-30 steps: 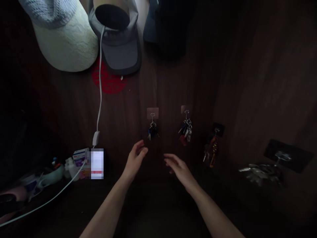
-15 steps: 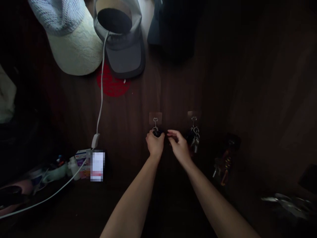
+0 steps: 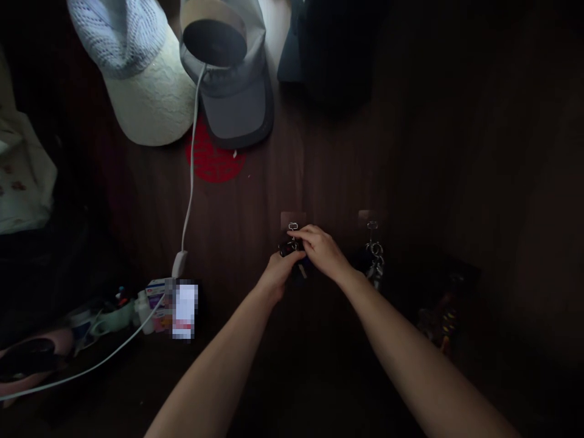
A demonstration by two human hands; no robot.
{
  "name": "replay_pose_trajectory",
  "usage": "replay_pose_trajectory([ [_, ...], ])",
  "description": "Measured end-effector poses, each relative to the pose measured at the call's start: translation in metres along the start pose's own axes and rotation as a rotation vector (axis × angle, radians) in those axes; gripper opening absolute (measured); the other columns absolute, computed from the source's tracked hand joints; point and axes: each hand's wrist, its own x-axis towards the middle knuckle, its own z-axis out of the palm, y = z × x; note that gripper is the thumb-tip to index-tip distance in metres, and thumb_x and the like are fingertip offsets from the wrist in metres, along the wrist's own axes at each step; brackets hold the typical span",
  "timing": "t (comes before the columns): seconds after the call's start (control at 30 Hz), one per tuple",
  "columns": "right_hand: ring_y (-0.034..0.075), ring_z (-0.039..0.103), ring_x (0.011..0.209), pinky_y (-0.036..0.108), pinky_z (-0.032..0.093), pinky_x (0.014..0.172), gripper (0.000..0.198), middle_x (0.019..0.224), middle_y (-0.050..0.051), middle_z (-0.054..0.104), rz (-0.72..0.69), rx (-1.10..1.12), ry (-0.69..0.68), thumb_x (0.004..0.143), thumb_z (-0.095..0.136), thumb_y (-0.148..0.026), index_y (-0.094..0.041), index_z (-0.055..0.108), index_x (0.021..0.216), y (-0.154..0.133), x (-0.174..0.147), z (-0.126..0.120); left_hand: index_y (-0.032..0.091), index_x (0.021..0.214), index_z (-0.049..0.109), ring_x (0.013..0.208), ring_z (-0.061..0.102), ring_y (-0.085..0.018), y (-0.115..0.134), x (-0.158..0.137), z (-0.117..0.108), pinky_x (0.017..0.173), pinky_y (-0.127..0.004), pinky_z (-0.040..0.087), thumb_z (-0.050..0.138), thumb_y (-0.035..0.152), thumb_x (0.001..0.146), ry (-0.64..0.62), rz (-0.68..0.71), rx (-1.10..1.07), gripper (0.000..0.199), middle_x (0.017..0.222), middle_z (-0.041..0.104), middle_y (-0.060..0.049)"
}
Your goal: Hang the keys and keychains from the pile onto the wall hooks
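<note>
A small metal hook (image 3: 292, 225) on a clear adhesive pad is fixed to the dark wood panel. A bunch of keys (image 3: 302, 271) with a dark fob hangs at this hook; one key points down. My left hand (image 3: 277, 271) is closed around the bunch from the left, thumb across its front. From the right, my right hand (image 3: 323, 250) closes on the top of the bunch, its index finger at the ring just below the hook. Its thumb is mostly hidden. Farther right, a second bunch of keys (image 3: 376, 258) hangs from another hook (image 3: 372, 225).
Above hang a pale cap (image 3: 150, 103), a grey cap (image 3: 235, 112) and a dark cap (image 3: 328, 55). A white cable (image 3: 190, 182) runs down to the left, past small boxes and bottles (image 3: 145, 310). Another dim hanging bunch (image 3: 444, 322) is at the lower right.
My right hand has moved left from beside the keys onto their ring and closed. My left hand has turned and shifted slightly down, still on the keys. The view has shifted slightly.
</note>
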Motion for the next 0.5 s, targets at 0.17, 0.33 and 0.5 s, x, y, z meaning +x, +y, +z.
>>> replay_pose_trajectory([
  [0.17, 0.017, 0.051, 0.094, 0.034, 0.043, 0.086, 0.052, 0.099, 0.003, 0.061, -0.087, 0.017, -0.060, 0.080, 0.036, 0.001, -0.029, 0.061, 0.114, 0.005, -0.004, -0.002, 0.011, 0.070, 0.064, 0.050, 0.054, -0.012, 0.033, 0.006, -0.017, 0.048, -0.024, 0.039, 0.071, 0.021, 0.063, -0.158, -0.164, 0.088, 0.015, 0.061, 0.063, -0.004],
  [0.33, 0.016, 0.050, 0.092, 0.035, 0.041, 0.087, 0.058, 0.097, 0.002, 0.061, -0.051, 0.043, -0.049, 0.075, 0.035, 0.006, -0.029, 0.061, 0.114, 0.007, -0.003, -0.001, 0.012, 0.069, 0.062, 0.052, 0.052, -0.008, 0.076, 0.016, -0.016, 0.052, -0.020, 0.039, 0.063, 0.021, 0.072, -0.211, -0.074, 0.142, 0.010, 0.060, 0.060, -0.001],
  [0.5, 0.015, 0.055, 0.092, 0.035, 0.042, 0.089, 0.055, 0.101, 0.003, 0.062, 0.059, 0.163, 0.002, 0.079, 0.037, 0.000, -0.026, 0.051, 0.125, -0.007, -0.016, -0.008, 0.015, 0.079, 0.061, 0.060, 0.053, -0.008, 0.063, -0.004, -0.035, 0.059, -0.019, 0.039, 0.056, 0.028, 0.076, -0.181, 0.007, 0.256, 0.014, 0.064, 0.059, 0.004],
])
